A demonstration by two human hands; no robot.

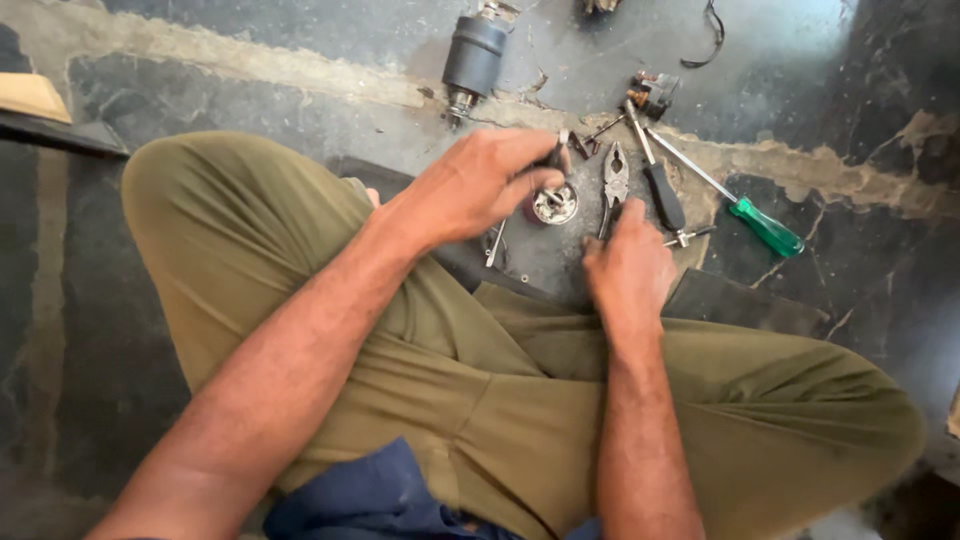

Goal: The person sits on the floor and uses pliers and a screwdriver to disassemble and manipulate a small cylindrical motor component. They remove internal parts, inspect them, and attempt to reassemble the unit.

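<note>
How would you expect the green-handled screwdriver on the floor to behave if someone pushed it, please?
The green-handled screwdriver would probably roll, as its handle looks rounded. It seems stiff, with a straight metal shaft. It lies clear of the right hand.

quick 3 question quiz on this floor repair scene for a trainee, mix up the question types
1. True or false: the left hand is on the small round metal part.
2. Which tool lies farthest to the person's right? A) pliers B) black-handled screwdriver C) green-handled screwdriver
3. Fill in: the dark cylindrical motor lies on the floor, ___ the hands, at the top of the view.

Key
1. True
2. C
3. beyond; the right hand rests just below the pliers.
</note>
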